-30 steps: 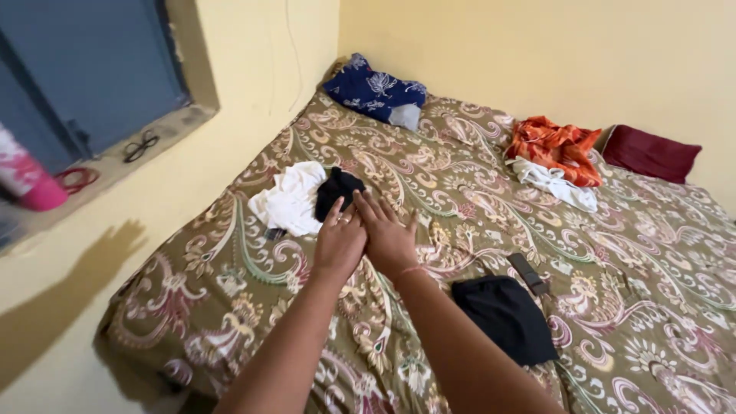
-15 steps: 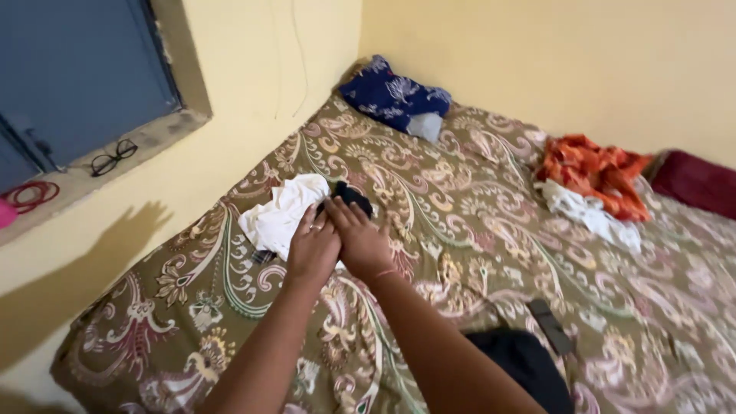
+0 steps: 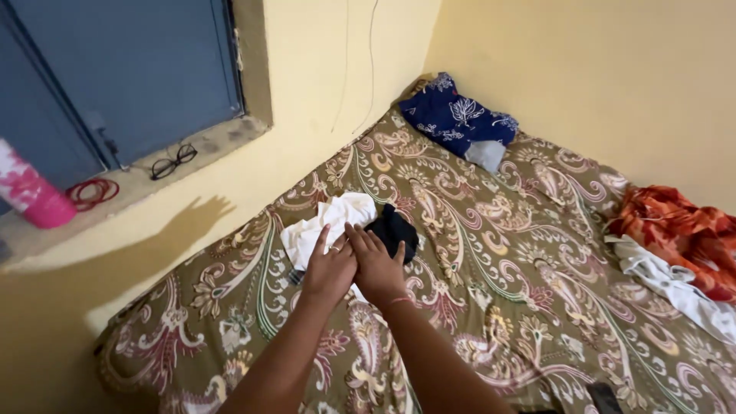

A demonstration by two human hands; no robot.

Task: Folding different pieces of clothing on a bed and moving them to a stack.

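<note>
Both my arms reach out over a bed with a brown patterned sheet (image 3: 475, 253). My left hand (image 3: 330, 268) and my right hand (image 3: 377, 264) are side by side, fingers stretched forward and touching each other, holding nothing. Just beyond the fingertips lies a crumpled white cloth (image 3: 326, 226) with a small black garment (image 3: 393, 231) beside it on its right. My left hand partly covers the near edge of the white cloth.
A blue patterned cloth (image 3: 458, 119) lies in the far corner of the bed. An orange garment (image 3: 678, 234) and a white one (image 3: 675, 287) lie at the right. On the window sill (image 3: 184, 153) are glasses (image 3: 173, 162), red bands (image 3: 92, 192) and a pink bottle (image 3: 34, 199).
The view has swung left and nearer the wall. My hands have stayed together and moved up to the white and black clothes. The black item at lower right has left view.
</note>
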